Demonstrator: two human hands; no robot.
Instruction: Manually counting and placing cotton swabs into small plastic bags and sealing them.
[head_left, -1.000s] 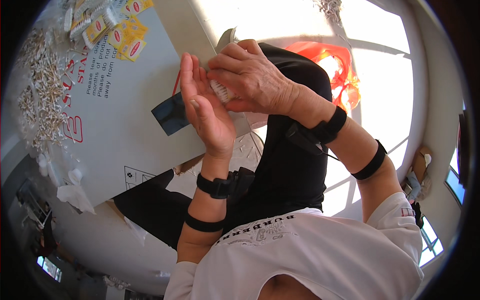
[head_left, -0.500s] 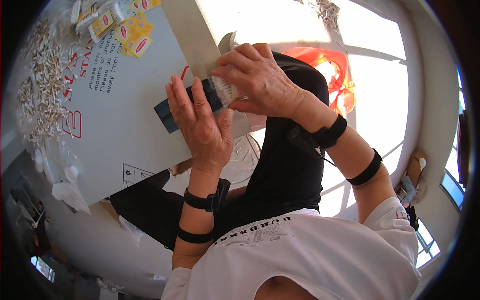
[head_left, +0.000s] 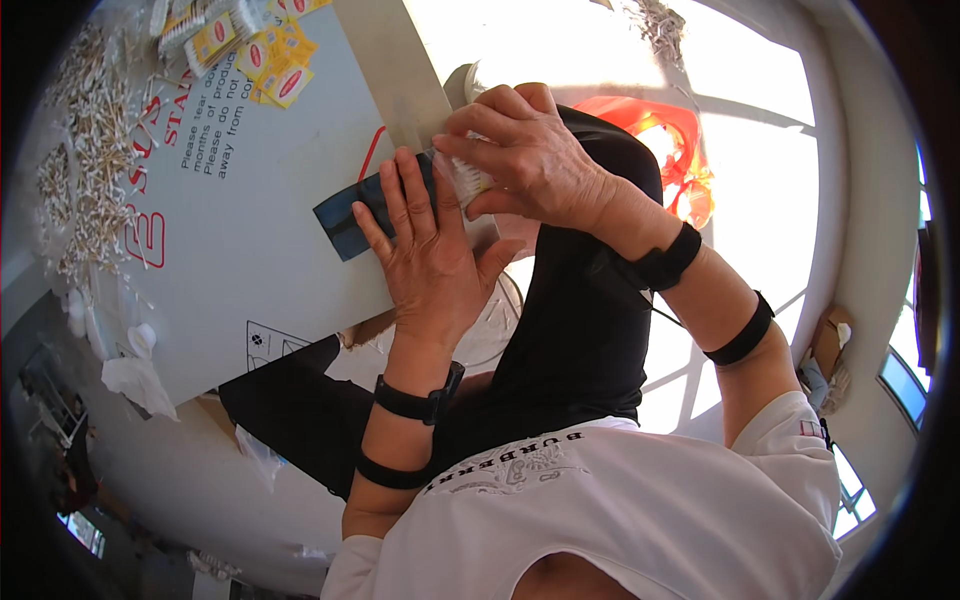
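Observation:
A small clear pack of cotton swabs (head_left: pixel 468 180) is gripped between the thumb and bent fingers of my right hand (head_left: pixel 545 165), at the right edge of the grey printed board. My left hand (head_left: pixel 435 260) lies flat with fingers spread over a dark blue-black strip (head_left: pixel 348 222). Its fingertips rest on the strip, next to the pack's clear plastic. The strip lies on the board, and its left end shows past my fingers. Part of the pack is hidden under my right fingers.
Many loose cotton swabs (head_left: pixel 95 165) are heaped along the board's (head_left: pixel 290 200) left side. Filled swab packs (head_left: pixel 215 35) and yellow cards (head_left: pixel 283 80) lie at its far end. A crumpled white plastic piece (head_left: pixel 140 382) hangs at the near left corner. An orange-red bag (head_left: pixel 685 150) sits beyond my right knee.
My left hand has slid to the right along the strip, its fingers now close against the pack. My right hand has shifted slightly right, still holding the pack.

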